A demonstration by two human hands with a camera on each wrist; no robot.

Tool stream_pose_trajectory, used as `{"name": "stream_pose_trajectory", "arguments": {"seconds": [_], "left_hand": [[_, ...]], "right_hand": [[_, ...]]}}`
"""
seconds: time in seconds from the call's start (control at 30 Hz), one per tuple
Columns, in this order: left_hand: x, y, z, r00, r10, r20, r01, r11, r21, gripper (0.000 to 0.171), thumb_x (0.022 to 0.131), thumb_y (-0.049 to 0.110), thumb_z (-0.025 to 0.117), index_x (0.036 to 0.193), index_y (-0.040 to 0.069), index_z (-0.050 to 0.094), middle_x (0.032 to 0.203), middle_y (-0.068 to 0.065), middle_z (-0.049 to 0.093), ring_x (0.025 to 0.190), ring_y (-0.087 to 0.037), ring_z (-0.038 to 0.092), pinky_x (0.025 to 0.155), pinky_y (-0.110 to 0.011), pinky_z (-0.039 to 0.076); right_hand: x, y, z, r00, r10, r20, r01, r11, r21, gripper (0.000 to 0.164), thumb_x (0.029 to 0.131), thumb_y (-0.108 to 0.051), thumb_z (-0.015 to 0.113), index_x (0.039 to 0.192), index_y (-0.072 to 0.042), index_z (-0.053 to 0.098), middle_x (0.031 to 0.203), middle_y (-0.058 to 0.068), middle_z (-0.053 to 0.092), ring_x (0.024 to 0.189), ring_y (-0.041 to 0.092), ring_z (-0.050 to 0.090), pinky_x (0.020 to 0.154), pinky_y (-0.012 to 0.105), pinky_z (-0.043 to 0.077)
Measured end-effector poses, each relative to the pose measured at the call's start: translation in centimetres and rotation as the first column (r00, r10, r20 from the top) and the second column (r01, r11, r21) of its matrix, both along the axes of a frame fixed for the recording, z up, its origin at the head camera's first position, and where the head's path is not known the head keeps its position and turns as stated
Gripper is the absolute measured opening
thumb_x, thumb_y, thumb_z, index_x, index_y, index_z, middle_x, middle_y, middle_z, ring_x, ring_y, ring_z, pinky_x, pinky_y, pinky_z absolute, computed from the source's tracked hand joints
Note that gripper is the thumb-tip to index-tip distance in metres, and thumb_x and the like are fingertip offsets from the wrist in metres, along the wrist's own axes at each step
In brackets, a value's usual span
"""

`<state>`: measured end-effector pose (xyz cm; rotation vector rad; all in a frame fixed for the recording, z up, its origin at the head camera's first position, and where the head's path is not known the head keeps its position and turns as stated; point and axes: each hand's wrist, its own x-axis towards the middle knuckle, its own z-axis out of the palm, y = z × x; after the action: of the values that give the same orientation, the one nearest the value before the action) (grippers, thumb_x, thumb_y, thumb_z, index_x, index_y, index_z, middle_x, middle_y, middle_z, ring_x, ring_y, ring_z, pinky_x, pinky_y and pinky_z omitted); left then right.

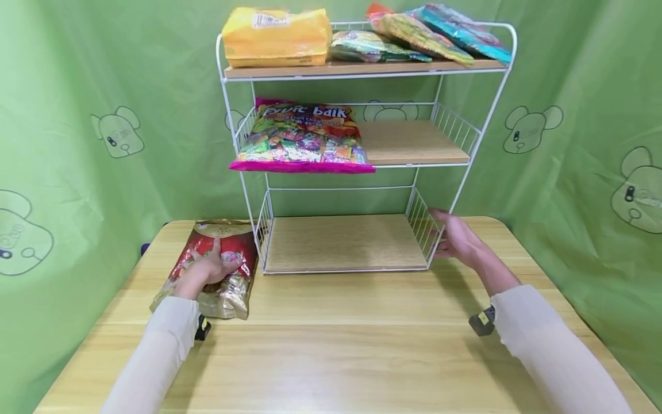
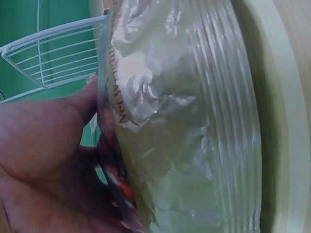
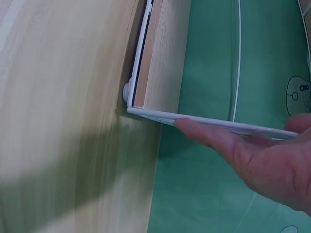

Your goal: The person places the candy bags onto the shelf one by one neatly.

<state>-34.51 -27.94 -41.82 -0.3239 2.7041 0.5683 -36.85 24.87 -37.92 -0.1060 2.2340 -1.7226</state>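
My left hand [image 1: 207, 270] rests on a red and gold foil bag [image 1: 235, 296], fingers spread over its printed red front. This bag lies flat on the table against the left side of a white wire rack [image 1: 260, 250]. In the left wrist view, the thumb and fingers touch the bag's red face beside its crimped gold end [image 2: 223, 121]. At the rack's right side, my right hand [image 1: 457, 238] touches the low wire side panel [image 1: 424, 230] from outside. In the right wrist view its extended fingers [image 3: 209, 133] lie along the white wire.
The rack has wooden shelves. A "Fruit baik" candy bag [image 1: 307, 138] overhangs the middle shelf [image 1: 414, 141]. On top sit a yellow package [image 1: 276, 40], a green bag [image 1: 367, 49], a yellowish bag [image 1: 419, 34] and a blue bag [image 1: 460, 31]. Green curtain [image 1: 119, 190] surrounds the table [image 1: 331, 345].
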Motion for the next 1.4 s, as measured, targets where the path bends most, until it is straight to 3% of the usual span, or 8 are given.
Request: {"name": "stream_pose_trajectory", "arguments": {"seconds": [0.37, 0.6, 0.9, 1.0, 1.13, 1.23, 1.3, 1.4], "left_hand": [[0.3, 0.8, 0.4, 1.000, -0.028, -0.014, 0.028, 1.000, 0.003, 0.100, 0.101, 0.061, 0.042, 0.158, 0.007, -0.021, 0.149, -0.051, -0.018, 0.137, -0.073, -0.009, 0.107, -0.088, 0.007], [0.3, 1.4, 0.7, 0.996, -0.081, 0.023, 0.082, 0.996, -0.026, 0.099, 0.103, 0.057, 0.038, 0.154, -0.004, -0.021, 0.151, -0.050, 0.011, 0.142, -0.067, -0.008, 0.117, -0.079, 0.011], [0.9, -0.6, 2.4, 0.974, -0.221, 0.042, 0.220, 0.975, 0.018, 0.106, 0.101, 0.062, 0.041, 0.155, -0.009, -0.016, 0.157, -0.044, 0.006, 0.143, -0.063, 0.018, 0.120, -0.068, 0.026], [0.8, -1.6, 2.9, 0.969, -0.245, -0.028, 0.246, 0.968, 0.052, 0.101, 0.102, 0.061, 0.042, 0.156, -0.013, -0.001, 0.157, -0.044, 0.014, 0.143, -0.061, 0.022, 0.120, -0.067, 0.027], [0.5, -3.6, 3.2, 0.962, -0.219, -0.163, 0.228, 0.973, 0.036, 0.085, 0.104, 0.057, 0.042, 0.149, -0.014, 0.032, 0.119, -0.040, 0.061, 0.109, -0.051, 0.062, 0.103, -0.062, 0.049], [0.5, -5.3, 2.8, 0.947, -0.162, -0.278, 0.167, 0.986, -0.006, 0.079, 0.103, 0.056, 0.043, 0.138, -0.015, 0.046, 0.101, -0.035, 0.065, 0.089, -0.045, 0.064, 0.088, -0.057, 0.055], [0.6, -6.2, 2.3, 0.924, -0.115, -0.364, 0.110, 0.993, -0.034, 0.077, 0.103, 0.056, 0.044, 0.133, -0.015, 0.051, 0.112, -0.038, 0.064, 0.097, -0.047, 0.064, 0.089, -0.056, 0.054], [0.9, -7.3, 1.3, 0.880, -0.008, -0.475, -0.009, 0.999, -0.033, 0.069, 0.101, 0.054, 0.048, 0.121, -0.011, 0.059, 0.116, -0.037, 0.064, 0.101, -0.051, 0.061, 0.077, -0.052, 0.053]], "right_hand": [[-0.4, 0.6, -0.1, 0.999, -0.004, 0.040, 0.006, 0.997, -0.071, 0.069, 0.108, -0.050, 0.024, 0.162, -0.021, -0.008, 0.161, 0.041, 0.000, 0.144, 0.065, 0.015, 0.119, 0.070, 0.028], [-0.2, 0.6, -0.2, 0.999, 0.009, 0.034, -0.007, 0.998, -0.065, 0.071, 0.108, -0.051, 0.026, 0.162, -0.020, -0.009, 0.161, 0.040, -0.001, 0.145, 0.064, 0.014, 0.119, 0.069, 0.026], [-0.3, 0.5, -0.2, 1.000, 0.009, 0.018, -0.008, 0.998, -0.058, 0.078, 0.107, -0.054, 0.030, 0.161, -0.015, -0.009, 0.162, 0.038, 0.001, 0.145, 0.064, 0.015, 0.120, 0.069, 0.026], [-0.3, 0.6, -0.2, 1.000, 0.007, 0.023, -0.005, 0.999, -0.053, 0.079, 0.107, -0.055, 0.030, 0.161, -0.015, -0.010, 0.162, 0.039, 0.001, 0.145, 0.063, 0.015, 0.119, 0.069, 0.027], [-0.3, 0.7, -0.2, 1.000, 0.008, 0.025, -0.006, 0.999, -0.049, 0.078, 0.107, -0.054, 0.030, 0.161, -0.015, -0.010, 0.162, 0.039, 0.001, 0.146, 0.063, 0.014, 0.119, 0.069, 0.027], [-0.3, 0.8, -0.3, 1.000, 0.011, 0.023, -0.010, 0.999, -0.050, 0.078, 0.107, -0.054, 0.029, 0.161, -0.015, -0.011, 0.162, 0.039, 0.000, 0.146, 0.063, 0.014, 0.119, 0.069, 0.027], [-0.3, 0.8, -0.3, 1.000, 0.009, 0.024, -0.008, 0.999, -0.050, 0.077, 0.107, -0.054, 0.029, 0.161, -0.016, -0.011, 0.162, 0.039, 0.000, 0.146, 0.062, 0.014, 0.119, 0.069, 0.027], [-0.3, 0.8, -0.3, 1.000, 0.010, 0.017, -0.009, 0.999, -0.037, 0.077, 0.107, -0.054, 0.028, 0.161, -0.016, -0.011, 0.162, 0.039, 0.001, 0.145, 0.063, 0.015, 0.118, 0.069, 0.029]]}}
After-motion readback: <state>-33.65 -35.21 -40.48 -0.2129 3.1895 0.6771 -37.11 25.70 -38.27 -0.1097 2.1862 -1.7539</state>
